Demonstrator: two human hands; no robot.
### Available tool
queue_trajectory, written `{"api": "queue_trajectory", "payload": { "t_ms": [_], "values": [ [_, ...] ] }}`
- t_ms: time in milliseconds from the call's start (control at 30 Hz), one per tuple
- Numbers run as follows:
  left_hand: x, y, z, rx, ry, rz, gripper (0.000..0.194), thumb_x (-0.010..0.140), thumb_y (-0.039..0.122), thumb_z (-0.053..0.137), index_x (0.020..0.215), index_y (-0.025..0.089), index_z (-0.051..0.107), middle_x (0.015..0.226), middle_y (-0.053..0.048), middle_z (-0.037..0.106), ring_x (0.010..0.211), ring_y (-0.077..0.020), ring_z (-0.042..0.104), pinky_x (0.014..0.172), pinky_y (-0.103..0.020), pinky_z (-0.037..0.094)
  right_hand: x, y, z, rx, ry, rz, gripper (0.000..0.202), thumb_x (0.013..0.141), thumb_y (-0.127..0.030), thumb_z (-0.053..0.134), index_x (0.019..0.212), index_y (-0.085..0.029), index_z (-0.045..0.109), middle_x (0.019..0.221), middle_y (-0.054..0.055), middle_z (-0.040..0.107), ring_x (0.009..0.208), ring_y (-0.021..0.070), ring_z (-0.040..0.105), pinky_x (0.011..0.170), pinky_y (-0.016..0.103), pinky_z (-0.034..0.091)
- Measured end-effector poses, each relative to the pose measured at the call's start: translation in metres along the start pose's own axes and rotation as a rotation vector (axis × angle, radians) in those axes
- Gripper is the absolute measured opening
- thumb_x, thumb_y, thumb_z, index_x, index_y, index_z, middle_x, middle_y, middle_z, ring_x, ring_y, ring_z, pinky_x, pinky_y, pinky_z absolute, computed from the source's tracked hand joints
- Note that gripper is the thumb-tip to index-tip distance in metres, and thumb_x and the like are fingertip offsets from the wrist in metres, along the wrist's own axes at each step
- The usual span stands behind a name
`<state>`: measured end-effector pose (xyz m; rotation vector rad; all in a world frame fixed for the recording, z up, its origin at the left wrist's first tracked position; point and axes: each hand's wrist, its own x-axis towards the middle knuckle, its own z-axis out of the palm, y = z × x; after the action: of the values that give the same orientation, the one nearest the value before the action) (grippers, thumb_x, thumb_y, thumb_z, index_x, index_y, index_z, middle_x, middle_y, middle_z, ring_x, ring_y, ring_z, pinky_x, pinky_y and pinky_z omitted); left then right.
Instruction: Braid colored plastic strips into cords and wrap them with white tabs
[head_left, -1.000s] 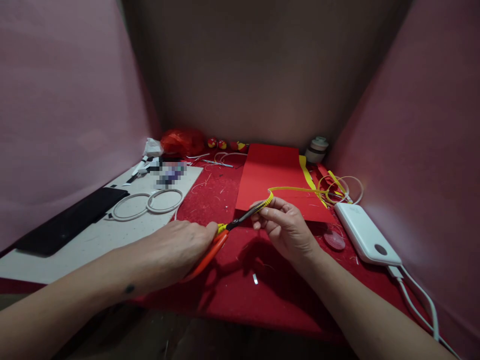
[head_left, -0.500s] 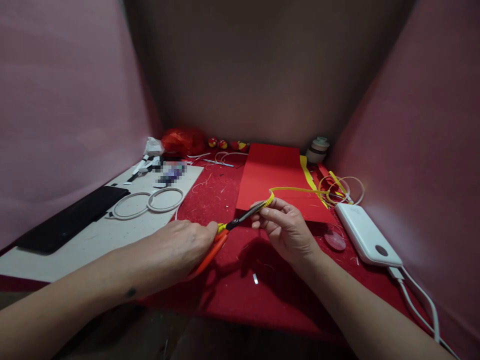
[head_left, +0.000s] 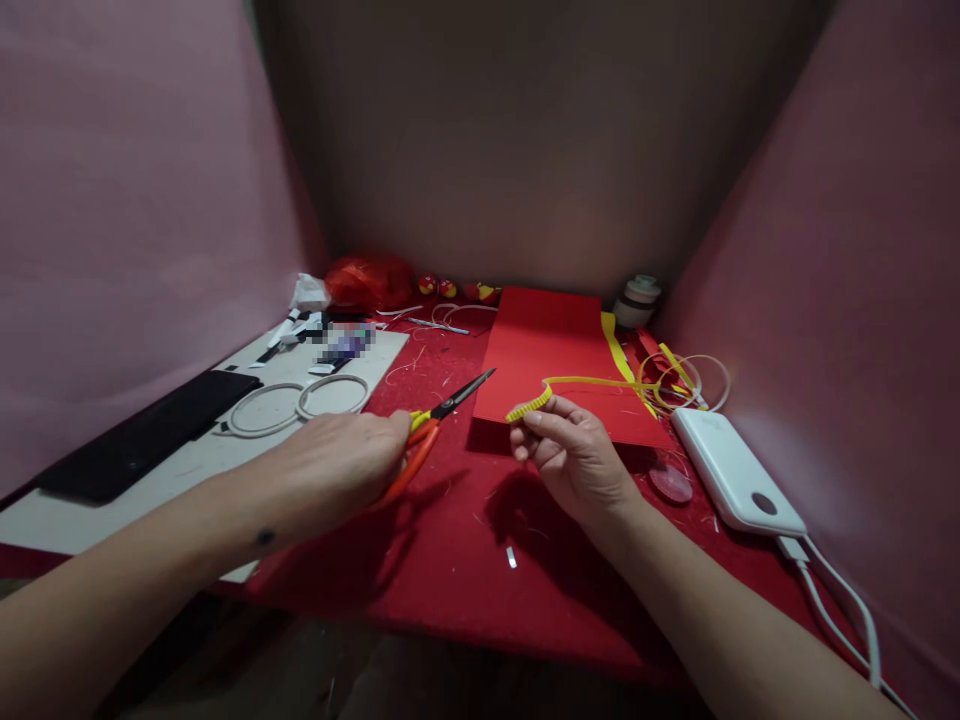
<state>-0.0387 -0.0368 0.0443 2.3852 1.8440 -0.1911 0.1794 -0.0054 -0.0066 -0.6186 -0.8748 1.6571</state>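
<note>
My left hand [head_left: 360,450] grips the orange and yellow handles of a pair of scissors [head_left: 457,396], whose dark blades are together and point up to the right. Between the thumb and fingers of my right hand [head_left: 574,445] is the end of a narrow yellow strip [head_left: 592,380]. That end is closely notched and curls up past my fingertips. From there the strip runs right to a loose tangle of strips. The scissor tips are apart from the strip. A red sheet of card [head_left: 544,350] lies behind my right hand.
Left, a pale board [head_left: 187,470] carries a black flat case [head_left: 150,435] and two joined rings [head_left: 334,397]. At right are a white power bank [head_left: 735,470] with a cable and a clear disc [head_left: 670,484]. A red plastic bag [head_left: 369,282] and a small jar [head_left: 639,298] stand far back.
The scissors have moved left and away from the notched end of the strip, and their blades now show bare. My right hand has stayed nearly still with the strip.
</note>
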Motion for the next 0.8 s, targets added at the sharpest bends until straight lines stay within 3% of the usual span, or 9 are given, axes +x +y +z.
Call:
{"api": "queue_trajectory", "payload": {
  "t_ms": [100, 233, 467, 533, 633, 733, 800],
  "values": [
    [0.008, -0.007, 0.006, 0.173, 0.027, -0.073, 0.022, 0.082, 0.028, 0.037, 0.081, 0.017, 0.056, 0.073, -0.013, 0.064, 0.065, -0.0264, 0.061, 0.053, -0.033, 0.036, 0.0, 0.0, 0.0, -0.015, -0.001, 0.012, 0.007, 0.064, -0.015, 0.069, 0.068, -0.015, 0.063, 0.066, 0.001, 0.064, 0.053, 0.0103, 0.056, 0.044, 0.021, 0.042],
    [0.014, -0.013, 0.015, 0.18, 0.032, -0.112, 0.034, 0.084, 0.04, 0.035, 0.084, 0.015, 0.058, 0.078, -0.016, 0.066, 0.072, -0.0283, 0.063, 0.055, -0.033, 0.039, 0.0, -0.001, -0.001, -0.028, 0.007, 0.027, 0.009, 0.063, -0.016, 0.071, 0.066, -0.015, 0.063, 0.063, 0.002, 0.065, 0.05, 0.0104, 0.056, 0.042, 0.02, 0.04],
    [0.011, -0.001, 0.019, 0.168, 0.045, -0.13, 0.03, 0.088, 0.025, 0.033, 0.089, 0.01, 0.058, 0.082, -0.018, 0.066, 0.077, -0.0288, 0.065, 0.062, -0.035, 0.045, -0.001, 0.0, 0.0, -0.02, 0.021, 0.046, 0.01, 0.063, -0.016, 0.071, 0.065, -0.016, 0.062, 0.064, 0.003, 0.065, 0.051, 0.0108, 0.056, 0.042, 0.021, 0.04],
    [0.011, 0.006, 0.017, 0.13, 0.117, -0.117, 0.029, 0.088, 0.026, 0.035, 0.088, 0.01, 0.058, 0.085, -0.018, 0.065, 0.079, -0.0295, 0.064, 0.063, -0.037, 0.046, -0.003, 0.0, 0.002, -0.011, 0.018, 0.051, 0.01, 0.062, -0.016, 0.071, 0.066, -0.016, 0.062, 0.065, 0.003, 0.066, 0.052, 0.0106, 0.055, 0.043, 0.021, 0.04],
    [0.011, 0.024, 0.012, -0.301, 0.239, -0.029, 0.026, 0.087, 0.034, 0.043, 0.095, 0.013, 0.056, 0.087, -0.012, 0.064, 0.078, -0.0236, 0.063, 0.062, -0.033, 0.049, -0.005, 0.001, 0.005, 0.008, 0.015, 0.052, 0.01, 0.061, -0.016, 0.072, 0.066, -0.016, 0.064, 0.063, 0.002, 0.065, 0.051, 0.0096, 0.054, 0.043, 0.02, 0.038],
    [0.014, 0.047, 0.01, -1.055, 0.174, 0.014, 0.03, 0.079, 0.038, 0.056, 0.1, 0.017, 0.051, 0.08, -0.003, 0.063, 0.06, -0.0141, 0.059, 0.046, -0.023, 0.047, -0.007, 0.002, 0.007, 0.028, 0.008, 0.047, 0.01, 0.061, -0.016, 0.072, 0.067, -0.016, 0.064, 0.061, 0.0, 0.063, 0.05, 0.0084, 0.052, 0.043, 0.019, 0.037],
    [0.017, 0.061, 0.012, -1.373, 0.148, 0.042, 0.026, 0.076, 0.034, 0.06, 0.094, 0.015, 0.052, 0.075, -0.001, 0.061, 0.05, -0.0095, 0.053, 0.039, -0.02, 0.044, -0.007, 0.003, 0.007, 0.033, 0.0, 0.05, 0.009, 0.062, -0.015, 0.072, 0.067, -0.016, 0.065, 0.062, -0.001, 0.063, 0.05, 0.0077, 0.051, 0.044, 0.019, 0.038]
  ]
}}
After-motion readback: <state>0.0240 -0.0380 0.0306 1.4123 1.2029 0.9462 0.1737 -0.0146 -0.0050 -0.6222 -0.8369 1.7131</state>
